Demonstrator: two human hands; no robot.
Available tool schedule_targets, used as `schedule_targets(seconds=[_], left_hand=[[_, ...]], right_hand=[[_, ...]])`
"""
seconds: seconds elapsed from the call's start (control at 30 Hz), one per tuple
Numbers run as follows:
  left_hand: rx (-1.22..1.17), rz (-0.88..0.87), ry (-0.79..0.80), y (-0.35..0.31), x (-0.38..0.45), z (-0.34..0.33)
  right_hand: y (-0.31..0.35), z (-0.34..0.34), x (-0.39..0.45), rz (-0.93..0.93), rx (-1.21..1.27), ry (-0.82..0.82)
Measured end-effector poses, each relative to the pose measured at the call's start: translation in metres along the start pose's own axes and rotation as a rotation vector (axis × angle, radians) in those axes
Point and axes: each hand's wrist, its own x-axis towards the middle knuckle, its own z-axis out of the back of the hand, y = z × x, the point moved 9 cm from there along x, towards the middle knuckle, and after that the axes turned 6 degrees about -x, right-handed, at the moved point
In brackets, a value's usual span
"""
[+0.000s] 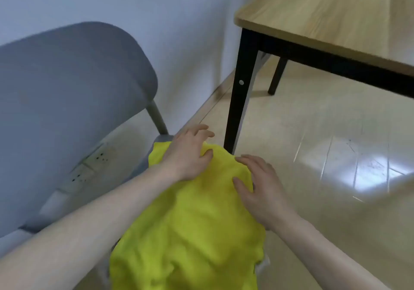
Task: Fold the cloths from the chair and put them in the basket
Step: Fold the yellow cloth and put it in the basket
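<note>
A bright yellow cloth [190,227] lies spread and rumpled over the seat of a grey chair [67,92], covering most of the seat. My left hand [188,153] rests on the cloth's far edge with its fingers spread and reaching past the edge. My right hand [257,189] lies flat on the cloth's right side, fingers straight. A bit of pale cloth [264,265] peeks out under the yellow one at its right edge. No basket is in view.
A wooden table [324,14] with black legs [239,92] stands to the right, one leg close to the chair's far corner. A white wall with sockets [89,164] is behind the chair. Glossy tiled floor [324,155] spreads to the right.
</note>
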Motion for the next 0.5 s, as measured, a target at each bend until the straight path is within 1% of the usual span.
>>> schedule_targets(seconds=[0.03, 0.1, 0.13, 0.23, 0.37, 0.5], left_hand=[[-0.01, -0.01, -0.036, 0.009, 0.004, -0.004], [0.022, 0.012, -0.071, 0.029, 0.012, -0.01], [0.042, 0.044, -0.07, 0.041, 0.012, -0.013], [0.076, 0.042, -0.125, 0.059, 0.011, -0.027], [0.104, 0.043, -0.155, 0.073, 0.006, -0.047], [0.055, 0.055, -0.235, 0.077, 0.005, -0.044]], right_hand=[[-0.003, -0.005, 0.006, 0.024, 0.009, -0.047], [-0.01, -0.013, 0.02, 0.016, -0.008, -0.08], [-0.013, -0.019, 0.028, 0.013, -0.027, -0.067], [-0.023, -0.037, 0.034, 0.034, -0.087, -0.055], [-0.028, -0.05, 0.033, 0.069, -0.155, -0.108], [-0.028, -0.051, 0.036, 0.073, -0.157, -0.126]])
